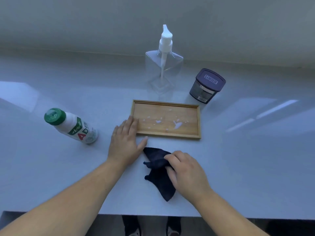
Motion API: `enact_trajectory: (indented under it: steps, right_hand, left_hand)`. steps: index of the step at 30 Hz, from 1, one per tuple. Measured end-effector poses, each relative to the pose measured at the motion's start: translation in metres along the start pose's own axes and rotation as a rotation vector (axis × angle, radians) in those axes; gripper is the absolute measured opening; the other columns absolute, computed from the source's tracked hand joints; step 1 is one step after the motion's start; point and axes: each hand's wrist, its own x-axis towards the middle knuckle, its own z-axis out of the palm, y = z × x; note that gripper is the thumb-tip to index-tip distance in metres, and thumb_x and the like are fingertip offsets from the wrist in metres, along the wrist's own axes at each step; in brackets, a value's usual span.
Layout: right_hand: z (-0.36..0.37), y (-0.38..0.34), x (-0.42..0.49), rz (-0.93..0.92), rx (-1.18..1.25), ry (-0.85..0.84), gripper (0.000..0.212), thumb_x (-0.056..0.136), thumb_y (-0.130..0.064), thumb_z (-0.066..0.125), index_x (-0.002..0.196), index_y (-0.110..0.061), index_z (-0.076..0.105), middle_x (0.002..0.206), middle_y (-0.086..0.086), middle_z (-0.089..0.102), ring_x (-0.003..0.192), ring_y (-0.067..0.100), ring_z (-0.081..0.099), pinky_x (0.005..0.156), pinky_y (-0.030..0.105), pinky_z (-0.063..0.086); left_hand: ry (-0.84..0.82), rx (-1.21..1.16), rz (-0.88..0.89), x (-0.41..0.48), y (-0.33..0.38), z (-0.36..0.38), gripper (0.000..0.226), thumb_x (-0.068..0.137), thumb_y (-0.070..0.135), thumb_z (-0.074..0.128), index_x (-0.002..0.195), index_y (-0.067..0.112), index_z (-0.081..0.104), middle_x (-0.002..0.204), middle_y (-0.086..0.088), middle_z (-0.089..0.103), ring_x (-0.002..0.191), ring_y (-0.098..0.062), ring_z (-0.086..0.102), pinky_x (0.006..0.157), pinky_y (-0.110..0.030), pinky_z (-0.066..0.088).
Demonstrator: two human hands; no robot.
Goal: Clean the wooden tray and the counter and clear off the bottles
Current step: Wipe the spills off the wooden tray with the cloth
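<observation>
**Tray spattered, cloth in hand, three containers standing**

One wooden tray (166,119) lies flat mid-counter, long sides parallel to the counter's near edge. White splashes (177,125) dot its floor, mostly centre and right. Raised rim all round.

Left hand (125,142) flat and open, fingers spread, fingertips over the tray's left rim, thumb touching the near-left corner. Right hand (185,172) closed on one dark cloth (158,169), which is bunched on the counter just in front of the tray, apart from it.

Containers, three in all, all upright:
- one white bottle with green cap (70,126), well left of the tray;
- one clear pump bottle (163,65), behind the tray, near the back wall;
- one dark lidded tub (207,86), behind the tray's right corner, close by.

Counter (255,159): wide bare surface right of the tray and right hand; a bare band between white bottle and left hand. Near edge runs just below the forearms.
</observation>
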Motion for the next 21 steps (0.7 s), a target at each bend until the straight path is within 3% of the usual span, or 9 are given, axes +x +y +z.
enact_trajectory:
  steps: [5, 9, 13, 16, 18, 21]
  right_hand:
    - [-0.037, 0.016, 0.047, 0.156, 0.205, 0.271, 0.028, 0.093, -0.017, 0.063, 0.12, -0.018, 0.069, 0.115, -0.002, 0.068, 0.105, 0.021, 0.062, 0.092, 0.035, 0.049]
    - [-0.059, 0.051, 0.09, 0.227, 0.133, 0.425, 0.029, 0.095, -0.015, 0.061, 0.123, -0.016, 0.068, 0.114, 0.003, 0.067, 0.108, 0.027, 0.058, 0.095, 0.04, 0.046]
    - [-0.043, 0.077, 0.122, 0.476, -0.021, 0.24, 0.039, 0.096, -0.016, 0.064, 0.135, -0.016, 0.064, 0.122, 0.011, 0.062, 0.113, 0.036, 0.051, 0.096, 0.048, 0.047]
    - [-0.018, 0.073, 0.136, 0.52, -0.056, 0.181, 0.037, 0.093, -0.009, 0.066, 0.129, -0.008, 0.069, 0.119, 0.017, 0.063, 0.109, 0.041, 0.051, 0.089, 0.049, 0.05]
    - [-0.005, 0.057, 0.154, 0.49, -0.001, 0.222, 0.035, 0.087, -0.004, 0.068, 0.122, -0.006, 0.074, 0.114, 0.02, 0.065, 0.103, 0.044, 0.056, 0.087, 0.049, 0.051]
    - [0.02, 0.005, 0.185, 0.259, 0.037, 0.137, 0.032, 0.083, -0.008, 0.066, 0.114, -0.01, 0.076, 0.11, 0.017, 0.067, 0.098, 0.041, 0.059, 0.085, 0.046, 0.051]
  left_hand:
    - [0.075, -0.044, -0.064, 0.017, -0.007, 0.011, 0.094, 0.092, 0.072, 0.043, 0.16, 0.008, 0.033, 0.166, -0.011, 0.035, 0.152, -0.028, 0.032, 0.127, -0.048, 0.016]
    - [0.096, -0.022, -0.076, 0.021, -0.009, 0.016, 0.097, 0.09, 0.073, 0.045, 0.158, 0.005, 0.035, 0.161, -0.012, 0.043, 0.151, -0.028, 0.035, 0.127, -0.048, 0.017]
    - [0.097, -0.002, -0.055, 0.023, -0.01, 0.017, 0.099, 0.089, 0.073, 0.046, 0.158, 0.003, 0.036, 0.159, -0.012, 0.047, 0.151, -0.029, 0.036, 0.126, -0.051, 0.02]
    - [0.089, -0.007, -0.048, 0.025, -0.013, 0.017, 0.099, 0.089, 0.074, 0.045, 0.159, 0.004, 0.035, 0.161, -0.009, 0.045, 0.153, -0.025, 0.033, 0.126, -0.051, 0.019]
    - [0.077, -0.006, -0.048, 0.026, -0.014, 0.018, 0.099, 0.09, 0.075, 0.044, 0.159, 0.005, 0.034, 0.162, -0.008, 0.043, 0.154, -0.023, 0.03, 0.126, -0.051, 0.018]
    - [0.058, -0.003, -0.039, 0.027, -0.016, 0.02, 0.099, 0.09, 0.074, 0.042, 0.159, 0.004, 0.034, 0.164, -0.008, 0.04, 0.155, -0.022, 0.027, 0.127, -0.051, 0.016]
